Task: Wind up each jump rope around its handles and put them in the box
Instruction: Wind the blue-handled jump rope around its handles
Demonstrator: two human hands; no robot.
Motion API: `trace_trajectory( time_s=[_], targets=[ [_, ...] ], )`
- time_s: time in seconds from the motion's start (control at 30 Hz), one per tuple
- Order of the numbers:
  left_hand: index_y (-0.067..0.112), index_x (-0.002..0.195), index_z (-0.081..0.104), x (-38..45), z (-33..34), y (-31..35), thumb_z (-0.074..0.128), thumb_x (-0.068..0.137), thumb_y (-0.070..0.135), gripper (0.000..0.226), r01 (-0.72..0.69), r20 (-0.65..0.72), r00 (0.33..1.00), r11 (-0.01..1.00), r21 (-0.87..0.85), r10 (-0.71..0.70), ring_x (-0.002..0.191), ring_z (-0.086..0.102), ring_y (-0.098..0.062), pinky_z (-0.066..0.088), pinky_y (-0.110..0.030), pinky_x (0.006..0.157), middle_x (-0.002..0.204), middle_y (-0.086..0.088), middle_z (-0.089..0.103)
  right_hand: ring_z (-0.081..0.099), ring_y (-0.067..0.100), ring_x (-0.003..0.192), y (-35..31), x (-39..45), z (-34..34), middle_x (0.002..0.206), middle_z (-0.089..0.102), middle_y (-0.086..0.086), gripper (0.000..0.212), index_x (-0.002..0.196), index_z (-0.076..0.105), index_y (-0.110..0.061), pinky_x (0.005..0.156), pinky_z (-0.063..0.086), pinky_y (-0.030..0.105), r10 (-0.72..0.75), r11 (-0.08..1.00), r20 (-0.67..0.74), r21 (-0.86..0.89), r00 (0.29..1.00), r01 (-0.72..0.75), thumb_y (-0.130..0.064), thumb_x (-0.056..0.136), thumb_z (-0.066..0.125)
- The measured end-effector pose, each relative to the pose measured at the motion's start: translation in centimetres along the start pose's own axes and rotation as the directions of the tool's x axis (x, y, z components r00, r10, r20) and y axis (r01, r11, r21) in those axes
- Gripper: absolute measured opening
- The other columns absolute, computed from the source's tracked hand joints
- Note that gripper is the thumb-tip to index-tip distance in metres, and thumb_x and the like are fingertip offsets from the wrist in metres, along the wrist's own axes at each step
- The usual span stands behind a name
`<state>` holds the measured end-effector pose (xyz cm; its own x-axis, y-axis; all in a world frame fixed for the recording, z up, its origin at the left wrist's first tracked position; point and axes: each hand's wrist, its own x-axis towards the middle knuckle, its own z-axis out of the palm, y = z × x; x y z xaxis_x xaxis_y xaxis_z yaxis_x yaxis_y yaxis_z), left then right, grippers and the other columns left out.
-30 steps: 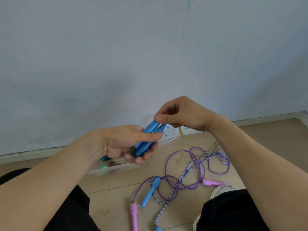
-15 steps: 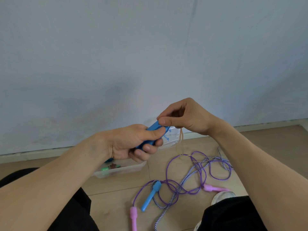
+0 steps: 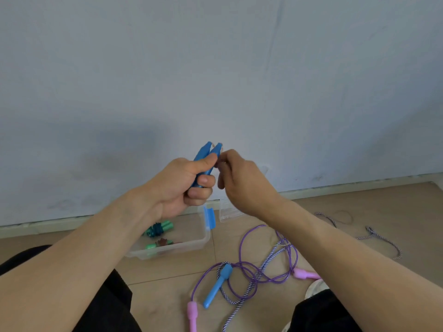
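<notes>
My left hand [image 3: 182, 185] grips a pair of blue handles [image 3: 206, 152] held together, tips pointing up in front of the wall. My right hand [image 3: 242, 185] is right beside them, fingers curled and pinching a thin pale cord at the handles; the cord barely shows. Below on the floor stands a clear plastic box [image 3: 191, 245] with a blue latch [image 3: 209, 216]; wound green-handled ropes [image 3: 160, 230] lie inside. A purple rope [image 3: 242, 243] with pink handles [image 3: 193, 315] and a striped rope with a blue handle [image 3: 217, 287] lie tangled on the floor.
The striped rope [image 3: 374, 233] trails off to the right over the tan floor. A clear lid [image 3: 227, 214] lies behind my right wrist. My black-trousered knees fill both lower corners, and a white shoe [image 3: 314, 288] shows at lower right. A grey wall stands close ahead.
Both hands rose. The blue handles turned from slanting to nearly upright. My right hand came down from above the tips to their right side.
</notes>
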<state>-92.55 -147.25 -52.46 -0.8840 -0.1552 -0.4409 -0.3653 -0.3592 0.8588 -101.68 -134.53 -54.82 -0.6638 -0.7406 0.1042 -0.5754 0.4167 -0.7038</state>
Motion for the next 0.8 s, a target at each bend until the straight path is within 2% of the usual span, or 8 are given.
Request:
trace_trajectory(
  time_s=[0.13, 0.23, 0.33, 0.47, 0.53, 0.6, 0.7, 0.8],
  targets=[
    [0.013, 0.101, 0.045, 0.5, -0.6, -0.8, 0.05, 0.099, 0.026, 0.014, 0.044, -0.16, 0.987, 0.898, 0.437, 0.03, 0.043, 0.025, -0.011, 0.018, -0.022, 0.041, 0.059, 0.001, 0.036, 0.06, 0.027, 0.075, 0.8, -0.4, 0.4, 0.088, 0.066, 0.009, 0.011, 0.106, 0.05, -0.007, 0.067, 0.049, 0.041, -0.075, 0.93, 0.231, -0.335, 0.97, 0.151, -0.01, 0.098, 0.043],
    [0.017, 0.115, 0.043, 0.7, -1.4, -1.7, 0.053, 0.095, 0.032, 0.027, 0.089, -0.161, 0.984, 0.566, 0.82, 0.078, 0.054, 0.048, -0.014, 0.04, -0.029, 0.052, 0.075, -0.003, 0.057, 0.055, 0.028, 0.074, 0.5, -0.6, -0.6, 0.075, 0.055, 0.003, 0.014, 0.093, 0.054, -0.012, 0.061, 0.039, 0.036, -0.11, 0.814, 0.361, -0.502, 0.926, 0.293, -0.021, 0.099, 0.046],
    [0.017, 0.109, 0.047, 0.5, -1.5, -2.5, 0.053, 0.093, 0.034, 0.024, 0.05, -0.05, 0.999, 0.114, 0.992, -0.007, 0.075, 0.055, -0.02, 0.043, -0.032, 0.066, 0.089, -0.001, 0.06, 0.058, 0.025, 0.071, -0.4, -0.7, -0.9, 0.071, 0.064, 0.001, 0.018, 0.082, 0.065, -0.016, 0.063, 0.046, 0.037, -0.221, 0.785, 0.388, -0.474, 0.895, 0.399, -0.029, 0.092, 0.057],
    [0.019, 0.092, 0.057, 0.2, -0.3, -4.1, 0.049, 0.095, 0.03, 0.014, -0.135, 0.121, 0.98, -0.08, 0.988, -0.161, 0.084, 0.058, -0.025, 0.048, -0.032, 0.072, 0.088, -0.001, 0.063, 0.061, 0.012, 0.06, -1.3, -1.0, -0.7, 0.064, 0.07, -0.004, 0.017, 0.071, 0.072, -0.015, 0.059, 0.049, 0.028, -0.157, 0.91, 0.483, -0.267, 0.861, 0.316, -0.029, 0.073, 0.081],
    [0.024, 0.085, 0.059, 0.2, -0.3, -4.1, 0.055, 0.093, 0.042, 0.02, -0.173, 0.166, 0.971, -0.026, 0.985, -0.174, 0.078, 0.059, -0.022, 0.052, -0.036, 0.075, 0.086, -0.002, 0.065, 0.055, 0.006, 0.049, -1.0, -0.7, -1.6, 0.055, 0.065, -0.006, 0.024, 0.066, 0.07, -0.014, 0.049, 0.041, 0.019, -0.038, 0.992, 0.473, -0.088, 0.88, 0.09, -0.026, 0.063, 0.091],
    [0.027, 0.078, 0.058, -0.3, -0.2, -3.2, 0.062, 0.088, 0.055, 0.03, -0.177, 0.218, 0.956, 0.207, 0.962, -0.198, 0.061, 0.053, -0.013, 0.05, -0.033, 0.062, 0.07, 0.003, 0.059, 0.048, 0.006, 0.046, -0.3, -0.3, -2.6, 0.053, 0.059, -0.003, 0.029, 0.067, 0.068, -0.011, 0.046, 0.035, 0.017, 0.037, 0.993, 0.435, 0.081, 0.9, -0.08, -0.025, 0.061, 0.093],
    [0.02, 0.097, 0.068, -1.5, 0.5, -1.5, 0.06, 0.089, 0.059, 0.041, -0.121, 0.358, 0.904, 0.66, 0.741, -0.235, 0.046, 0.037, -0.01, 0.034, -0.021, 0.042, 0.059, 0.007, 0.044, 0.035, 0.009, 0.046, 0.2, 0.1, -3.4, 0.051, 0.047, 0.0, 0.032, 0.063, 0.061, -0.009, 0.045, 0.029, 0.018, 0.052, 0.962, 0.349, 0.233, 0.936, -0.141, -0.03, 0.074, 0.084],
    [0.016, 0.09, 0.07, -1.9, 0.9, -0.9, 0.048, 0.087, 0.066, 0.055, -0.126, 0.441, 0.889, 0.859, 0.497, -0.125, 0.044, 0.019, -0.01, 0.02, -0.019, 0.04, 0.055, 0.005, 0.026, 0.035, 0.001, 0.04, 0.3, 0.0, -3.2, 0.043, 0.041, -0.012, 0.042, 0.055, 0.047, -0.009, 0.046, 0.029, 0.01, 0.003, 0.933, 0.322, 0.339, 0.947, -0.119, -0.015, 0.086, 0.074]
  ],
)
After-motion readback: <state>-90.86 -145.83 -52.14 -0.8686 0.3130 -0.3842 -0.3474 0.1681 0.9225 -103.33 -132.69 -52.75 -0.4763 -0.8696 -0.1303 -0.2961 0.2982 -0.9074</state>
